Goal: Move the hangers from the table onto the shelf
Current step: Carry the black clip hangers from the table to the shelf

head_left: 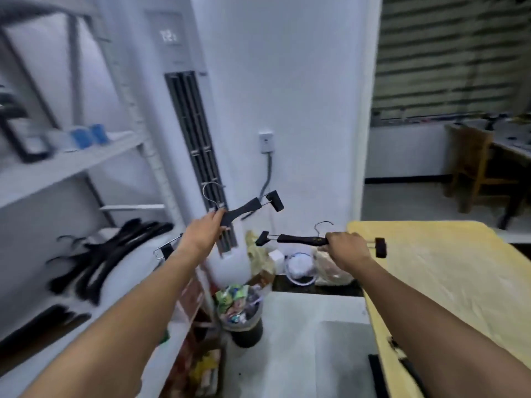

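My left hand (202,232) grips a black clip hanger (247,207) by its middle, holding it in the air in front of the white air conditioner, its metal hook pointing up. My right hand (346,249) grips a second black clip hanger (301,239) level above the left edge of the yellow-covered table (448,277). A pile of black hangers (97,262) lies on the lower board of the white shelf (71,165) at the left.
A tall white air conditioner (198,139) stands straight ahead. A full dark trash bin (244,317) and plastic bags (301,268) sit on the floor between shelf and table. Blue-and-white containers (86,136) stand on the upper shelf board. A wooden chair (474,168) is at the far right.
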Demonstrator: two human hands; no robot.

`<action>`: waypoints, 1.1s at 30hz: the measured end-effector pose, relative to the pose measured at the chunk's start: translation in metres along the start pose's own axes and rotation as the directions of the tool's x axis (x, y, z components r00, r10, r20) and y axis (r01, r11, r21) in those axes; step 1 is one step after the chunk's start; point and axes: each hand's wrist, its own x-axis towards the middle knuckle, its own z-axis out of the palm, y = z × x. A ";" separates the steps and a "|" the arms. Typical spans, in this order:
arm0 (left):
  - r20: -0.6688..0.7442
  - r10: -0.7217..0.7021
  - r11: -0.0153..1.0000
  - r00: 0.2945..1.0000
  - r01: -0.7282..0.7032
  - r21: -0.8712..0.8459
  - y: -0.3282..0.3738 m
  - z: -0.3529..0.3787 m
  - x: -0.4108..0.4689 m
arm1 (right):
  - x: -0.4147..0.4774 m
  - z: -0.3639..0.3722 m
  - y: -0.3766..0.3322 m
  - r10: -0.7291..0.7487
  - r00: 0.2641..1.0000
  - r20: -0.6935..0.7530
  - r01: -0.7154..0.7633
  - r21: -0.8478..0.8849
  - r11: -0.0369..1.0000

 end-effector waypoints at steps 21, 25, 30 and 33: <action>0.012 -0.637 0.765 0.771 0.630 0.138 -0.192 -0.057 -0.366 | -0.049 -0.102 -0.377 -0.490 0.783 -0.382 0.606 0.296 0.738; 0.098 -0.743 0.668 0.662 0.722 0.182 -0.197 -0.060 -0.441 | -0.106 -0.106 -0.438 -0.644 0.657 -0.392 0.751 0.262 0.606; 0.156 -0.814 0.580 0.559 0.782 0.229 -0.201 -0.056 -0.551 | -0.192 -0.104 -0.504 -0.758 0.555 -0.343 0.831 0.255 0.494; 0.162 -0.857 0.514 0.489 0.831 0.212 -0.206 -0.055 -0.619 | -0.246 -0.103 -0.541 -0.814 0.494 -0.306 0.865 0.271 0.423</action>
